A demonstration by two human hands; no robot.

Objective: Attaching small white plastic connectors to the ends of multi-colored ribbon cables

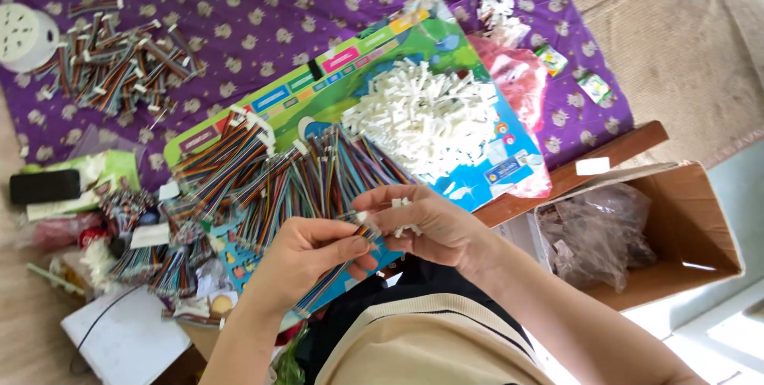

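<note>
My left hand (306, 254) grips a multicoloured ribbon wire (330, 285) that trails down towards my lap. My right hand (434, 222) meets it at the wire's end and holds small white connector pieces (406, 230) in its fingers. Both hands hover over the near edge of a colourful board (398, 35). On the board lie a heap of white plastic connectors (422, 114) and a spread of loose multicoloured wires (263, 170).
A purple patterned cloth (263, 3) covers the floor, with another wire pile (119, 59) and a white round object (24, 35) at the far left. A black phone (44, 186) and packets lie left. An open cardboard box (700, 226) holds a plastic bag (597, 234).
</note>
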